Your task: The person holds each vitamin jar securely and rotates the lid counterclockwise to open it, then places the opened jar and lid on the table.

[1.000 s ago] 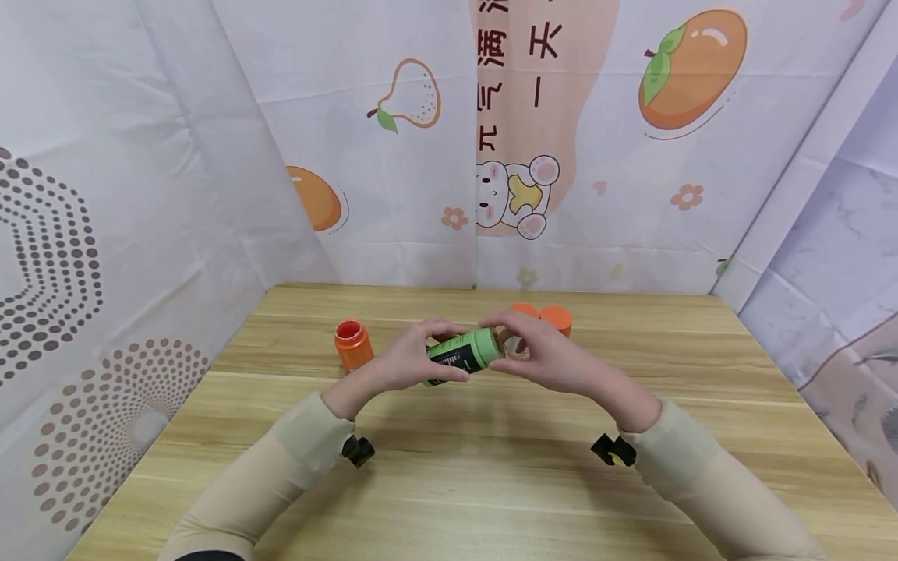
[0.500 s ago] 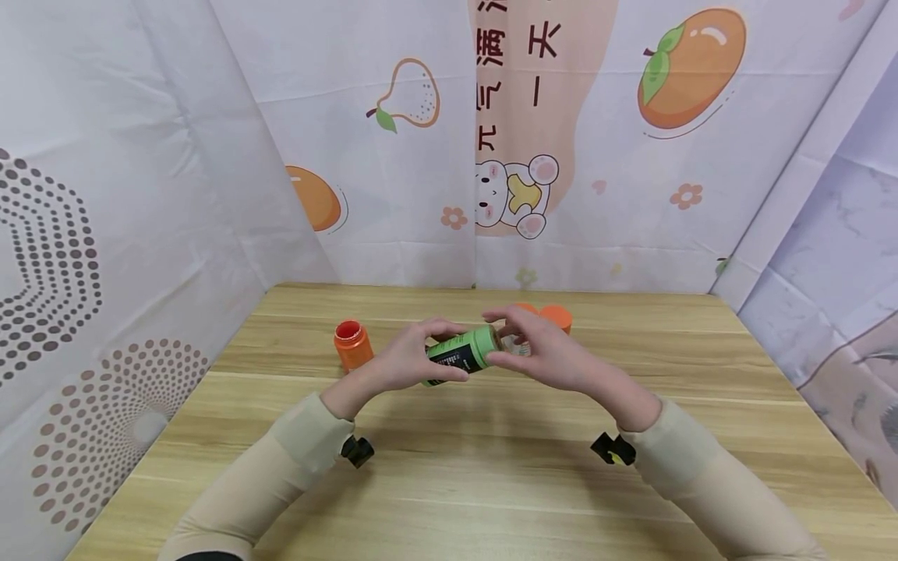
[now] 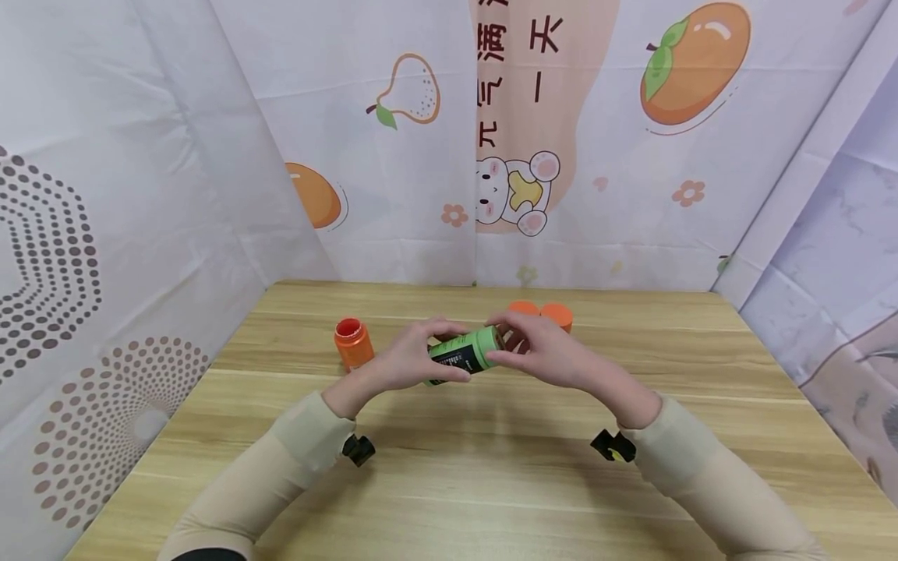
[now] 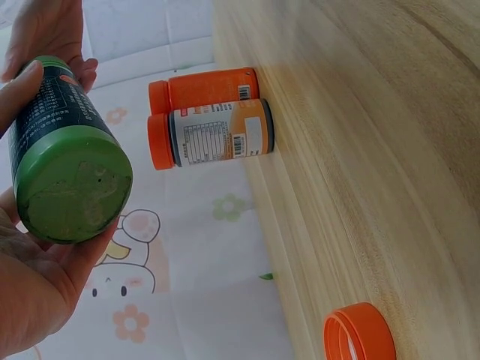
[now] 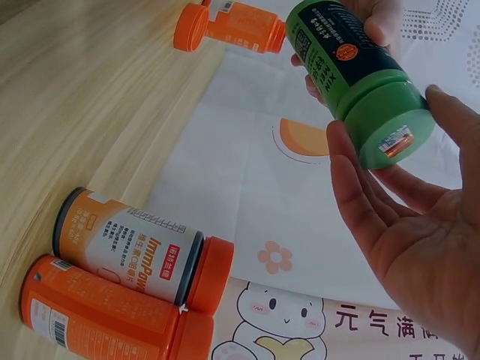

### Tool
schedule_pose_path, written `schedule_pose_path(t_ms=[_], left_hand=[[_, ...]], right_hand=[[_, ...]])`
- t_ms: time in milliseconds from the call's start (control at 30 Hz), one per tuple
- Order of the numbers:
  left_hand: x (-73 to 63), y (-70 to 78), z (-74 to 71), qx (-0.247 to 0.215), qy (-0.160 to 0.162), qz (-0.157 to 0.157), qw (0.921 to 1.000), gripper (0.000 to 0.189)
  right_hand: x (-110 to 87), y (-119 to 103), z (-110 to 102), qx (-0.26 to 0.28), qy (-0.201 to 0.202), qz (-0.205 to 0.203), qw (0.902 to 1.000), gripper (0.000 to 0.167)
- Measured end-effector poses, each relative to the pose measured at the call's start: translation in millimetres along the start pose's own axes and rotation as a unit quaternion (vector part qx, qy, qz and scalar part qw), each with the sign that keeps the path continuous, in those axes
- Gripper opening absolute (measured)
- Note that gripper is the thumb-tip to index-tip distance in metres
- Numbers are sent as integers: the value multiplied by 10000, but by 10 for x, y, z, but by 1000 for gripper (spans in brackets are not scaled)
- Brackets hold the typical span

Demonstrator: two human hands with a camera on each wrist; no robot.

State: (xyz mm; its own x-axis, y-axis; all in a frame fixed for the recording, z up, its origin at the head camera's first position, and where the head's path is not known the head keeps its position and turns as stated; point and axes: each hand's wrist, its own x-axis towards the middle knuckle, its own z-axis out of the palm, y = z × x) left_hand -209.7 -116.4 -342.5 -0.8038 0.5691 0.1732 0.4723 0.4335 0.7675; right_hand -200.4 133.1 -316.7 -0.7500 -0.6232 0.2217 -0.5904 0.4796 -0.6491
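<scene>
one bottle is open so far: the bright orange plastic bottle (image 3: 353, 348) stands upright on the pale wood-grain tabletop (image 3: 477, 483) with its red-lined mouth bare, and a short orange plastic cap (image 4: 379, 334) lies apart from it, hollow side up. your green cylindrical plastic bottle (image 3: 459, 354) is off the tabletop, tilted between your two hands, its green plastic cap (image 5: 390, 126) in place, so that one looks unopened. beyond your right hand, the white-and-orange labelled bottle (image 5: 131, 244) and the all-orange plastic bottle (image 5: 105, 311) stand side by side, both capped.

your left hand (image 3: 409, 358) wraps the green bottle's body, thumb on one side and fingers round the other. your right hand (image 3: 554, 357) is partly closed, thumb and fingertips at the cap's edge in what looks like a light pinch; you cannot tell how firm.

the green plastic is smooth, with a dark printed label (image 4: 64, 109) round the straight body and a scuffed, round base. a small shiny sticker (image 5: 396, 141) sits on the flat cap top. the tabletop has a soft sheen, and the printed backdrop (image 3: 435, 23) hangs faintly creased.
</scene>
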Motion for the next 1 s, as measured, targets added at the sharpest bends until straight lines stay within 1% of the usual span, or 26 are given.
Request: schedule_pose_path(t_ms=[133, 400, 533, 600, 667, 733, 833, 1000], left_hand=[[-4, -4, -5, -10, -3, 41, 10000, 58], [-1, 15, -24, 28, -3, -37, 10000, 59], [2, 43, -36, -27, -19, -47, 10000, 59], [2, 52, -38, -55, -20, -51, 10000, 59], [3, 46, -36, -26, -8, -38, 10000, 59], [-1, 46, -32, 37, 1, 2, 10000, 59], [-4, 28, -23, 138, 4, 29, 9999, 59], [-11, 19, -19, 129, -7, 2, 9999, 59]], right_hand=[[0, 2, -5, 22, 1, -194, 9998, 44], [-9, 18, -22, -195, 190, -940, 9952, 55], [-9, 35, -23, -244, 253, -1140, 9929, 56], [-9, 45, -22, -263, 270, -1175, 9924, 57], [-12, 50, -19, -297, 268, -1169, 9923, 59], [-22, 44, -17, -299, 257, -1068, 9935, 60], [-38, 22, -14, -198, 184, -765, 9967, 60], [-36, -15, -25, -1, 63, -249, 9997, 52]])
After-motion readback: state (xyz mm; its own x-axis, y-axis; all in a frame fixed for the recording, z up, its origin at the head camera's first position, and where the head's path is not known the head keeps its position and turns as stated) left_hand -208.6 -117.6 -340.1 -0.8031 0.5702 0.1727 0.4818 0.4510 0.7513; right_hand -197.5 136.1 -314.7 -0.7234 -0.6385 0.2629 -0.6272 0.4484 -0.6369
